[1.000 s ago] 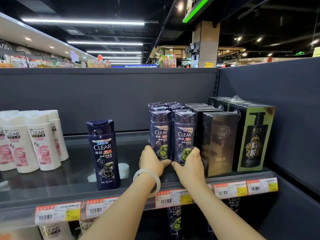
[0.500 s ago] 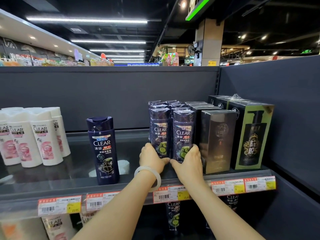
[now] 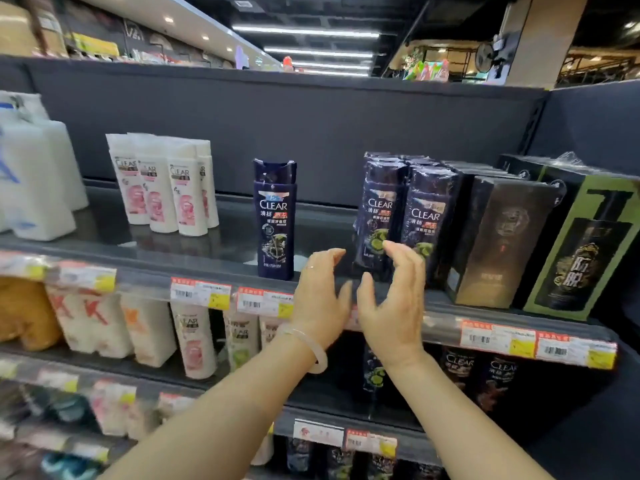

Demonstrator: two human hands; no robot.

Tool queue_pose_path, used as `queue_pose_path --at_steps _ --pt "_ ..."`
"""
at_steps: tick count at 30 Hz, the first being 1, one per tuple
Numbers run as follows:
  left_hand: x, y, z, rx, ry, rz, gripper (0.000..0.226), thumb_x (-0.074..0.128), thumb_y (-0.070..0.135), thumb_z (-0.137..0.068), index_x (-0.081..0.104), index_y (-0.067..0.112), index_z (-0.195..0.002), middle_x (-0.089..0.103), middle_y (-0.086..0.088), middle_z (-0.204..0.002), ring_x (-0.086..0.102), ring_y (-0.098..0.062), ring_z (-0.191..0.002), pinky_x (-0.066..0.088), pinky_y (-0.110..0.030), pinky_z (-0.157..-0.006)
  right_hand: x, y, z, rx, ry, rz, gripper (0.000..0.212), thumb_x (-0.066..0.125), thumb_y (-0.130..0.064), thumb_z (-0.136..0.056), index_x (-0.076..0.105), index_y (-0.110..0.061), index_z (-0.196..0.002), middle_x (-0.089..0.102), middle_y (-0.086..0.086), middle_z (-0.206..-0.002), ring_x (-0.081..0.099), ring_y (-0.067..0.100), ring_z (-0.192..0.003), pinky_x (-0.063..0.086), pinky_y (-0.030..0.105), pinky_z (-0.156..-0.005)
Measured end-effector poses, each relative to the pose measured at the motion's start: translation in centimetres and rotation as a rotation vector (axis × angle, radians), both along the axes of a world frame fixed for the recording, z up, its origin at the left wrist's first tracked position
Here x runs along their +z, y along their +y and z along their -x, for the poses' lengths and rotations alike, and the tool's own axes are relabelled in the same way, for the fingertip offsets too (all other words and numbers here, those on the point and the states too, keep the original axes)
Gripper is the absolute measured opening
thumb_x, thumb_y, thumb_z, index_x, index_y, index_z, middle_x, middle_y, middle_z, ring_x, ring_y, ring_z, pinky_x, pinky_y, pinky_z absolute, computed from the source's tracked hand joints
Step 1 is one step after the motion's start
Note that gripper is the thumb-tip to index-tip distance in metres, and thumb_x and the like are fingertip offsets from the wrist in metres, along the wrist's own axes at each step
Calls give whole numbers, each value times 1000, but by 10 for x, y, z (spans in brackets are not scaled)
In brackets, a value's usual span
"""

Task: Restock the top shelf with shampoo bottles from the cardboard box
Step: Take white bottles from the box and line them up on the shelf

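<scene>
Several dark purple shampoo bottles (image 3: pixel 401 216) in shiny wrap stand in two rows on the top shelf (image 3: pixel 214 261), right of its middle. My left hand (image 3: pixel 320 296), with a pale bangle on the wrist, and my right hand (image 3: pixel 394 299) hover side by side just in front of these bottles, at the shelf's front edge. Both hands have relaxed, slightly bent fingers and hold nothing. A single dark blue shampoo bottle (image 3: pixel 275 220) stands alone to the left of my hands. The cardboard box is out of view.
White and pink shampoo bottles (image 3: pixel 162 188) stand further left on the top shelf, with big white packs (image 3: pixel 31 174) at the far left. Dark boxed products (image 3: pixel 502 237) and a green-edged box (image 3: pixel 585 251) fill the right end. Price tags (image 3: pixel 201 294) line the shelf edge; lower shelves hold more bottles.
Both hands have let go of the front purple bottles and drawn back toward me, fingers loosened. The camera has swung left and down, showing more of the lower shelves.
</scene>
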State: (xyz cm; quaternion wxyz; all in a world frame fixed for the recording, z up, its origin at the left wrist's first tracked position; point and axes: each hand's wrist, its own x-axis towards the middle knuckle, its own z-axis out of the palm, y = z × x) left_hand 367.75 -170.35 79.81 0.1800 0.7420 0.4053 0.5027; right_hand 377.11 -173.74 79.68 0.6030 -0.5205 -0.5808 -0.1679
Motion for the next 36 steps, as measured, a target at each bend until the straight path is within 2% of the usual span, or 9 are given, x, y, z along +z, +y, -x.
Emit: queue_pose_path --at_steps 3,5,14,22,24,26,29,31,36 --pt "-30 -11 36 40 139 -15 41 63 6 -81 53 6 -120 56 -9 -120 52 -21 -113 42 -33 -100 -22 -3 30 110 19 102 40 48 -12 -81 47 -4 -121 52 14 -116 46 20 -111 39 30 -99" --pt "-50 -19 68 82 223 48 41 61 7 -81 52 9 -120 54 -9 -121 51 -22 -114 39 -26 -99 -38 -6 54 165 16 223 39 49 -11 -82 49 -2 -120 52 14 -115 47 20 -110 40 31 -98" --pt "-126 -58 272 433 453 508 49 59 14 -83 41 8 -128 45 -14 -132 42 -30 -123 36 -34 -98 -104 -16 220 307 -241 1064 51 58 -19 -88 34 -11 -133 36 14 -136 38 30 -126 36 38 -104" --pt "-187 -115 479 576 503 799 49 65 20 -81 45 8 -125 47 -15 -129 43 -32 -120 40 -39 -96 -193 -36 425 484 -283 1416 59 60 -27 -87 31 -8 -135 40 16 -126 49 36 -109 38 33 -71" --pt "-206 -125 515 594 504 880 54 67 22 -80 43 8 -126 46 -16 -129 42 -33 -122 40 -38 -98 -220 -43 458 516 -291 1456 37 60 -27 -84 42 -10 -112 44 18 -110 50 35 -99 33 32 -67" --pt "-225 -132 542 594 486 949 54 65 23 -82 42 9 -128 46 -17 -128 44 -32 -119 41 -36 -95 -245 -48 481 520 -324 1517 31 60 -28 -83 42 -11 -103 45 21 -112 49 36 -104 32 32 -69" --pt "-251 -131 568 584 457 1025 45 61 23 -86 44 8 -125 48 -18 -122 48 -31 -112 41 -33 -88 -267 -46 500 457 -312 1606 64 62 -39 -85 36 -2 -130 40 18 -132 42 35 -120 40 36 -86" --pt "-268 -119 582 582 448 1084 41 62 20 -85 46 8 -121 50 -17 -121 50 -30 -110 41 -32 -85 -284 -33 508 431 -230 1632 72 64 -45 -81 36 1 -129 45 20 -128 46 34 -117 41 34 -82" --pt "-318 -74 615 532 480 1187 53 60 18 -86 39 11 -134 46 -13 -133 47 -29 -120 40 -32 -95 -338 12 534 379 -155 1740 72 61 -40 -84 29 0 -135 41 21 -132 42 36 -123 41 38 -95"
